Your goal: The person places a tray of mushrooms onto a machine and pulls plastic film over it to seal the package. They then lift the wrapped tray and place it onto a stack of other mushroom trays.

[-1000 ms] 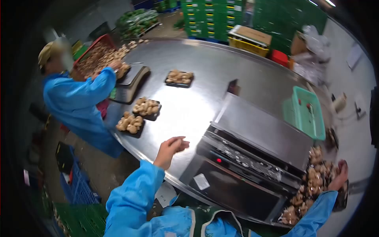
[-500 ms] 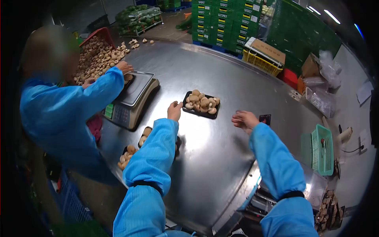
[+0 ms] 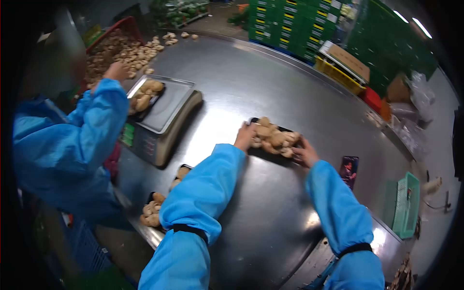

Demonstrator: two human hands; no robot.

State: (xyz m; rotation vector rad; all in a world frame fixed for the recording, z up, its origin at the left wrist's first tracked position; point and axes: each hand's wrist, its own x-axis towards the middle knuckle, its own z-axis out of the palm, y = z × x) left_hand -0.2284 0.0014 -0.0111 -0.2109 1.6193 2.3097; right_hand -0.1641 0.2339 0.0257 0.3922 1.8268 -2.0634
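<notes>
A black tray (image 3: pixel 267 154) heaped with brown mushrooms (image 3: pixel 275 137) sits on the steel table between my hands. My left hand (image 3: pixel 245 137) grips its left end, with the fingertips against the mushrooms and the rim. At the opposite end, my right hand (image 3: pixel 306 153) closes on the right corner, thumb and fingers at the edge. The far fingers of both hands are partly hidden by the load. Two more trays of mushrooms, one with its mushrooms (image 3: pixel 152 212) plainly visible, stand near the table's left edge, partly behind my left sleeve.
To the left, a co-worker's hand (image 3: pixel 117 72) is near a weighing scale (image 3: pixel 179 104) bearing another mushroom tray. Loose mushrooms (image 3: pixel 140 55) spill from a red crate (image 3: pixel 128 28). A phone (image 3: pixel 349 171) lies right of my hand; a green basket (image 3: pixel 407 205) stands at the right edge.
Both hands have come in to the tray and taken hold of its ends; earlier they were apart from it. The co-worker's hand has moved off the scale toward the loose mushrooms.
</notes>
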